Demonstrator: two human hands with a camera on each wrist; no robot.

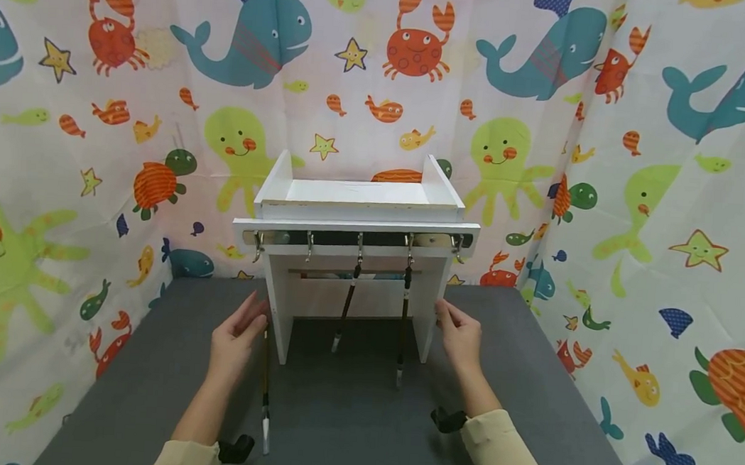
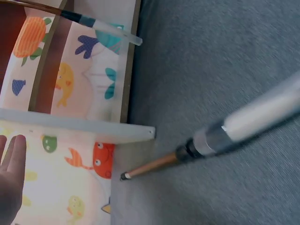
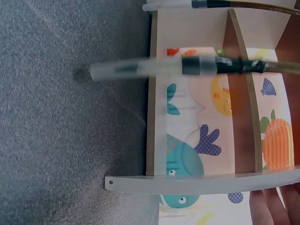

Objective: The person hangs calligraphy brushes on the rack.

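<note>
My left hand (image 1: 236, 336) is beside the left side panel of a small white shelf (image 1: 371, 261), its fingers loosely bent. Just right of it, a calligraphy brush (image 1: 265, 389) with a brown handle and whitish capped tip points toward me. In the left wrist view this brush (image 2: 161, 162) shows its far end apart from my fingers (image 2: 16, 159). My right hand (image 1: 459, 334) has its fingertips right at the outer side of the right side panel (image 1: 430, 307). Two more capped brushes, one tilted (image 1: 346, 305) and one upright (image 1: 403, 320), hang from metal hooks between my hands.
A rail (image 1: 359, 237) with several hooks runs across the shelf's front, and an upper tray (image 1: 356, 192) tops it. The shelf stands on a grey table (image 1: 361, 417). Behind and beside it hangs a curtain (image 1: 366, 129) printed with sea animals.
</note>
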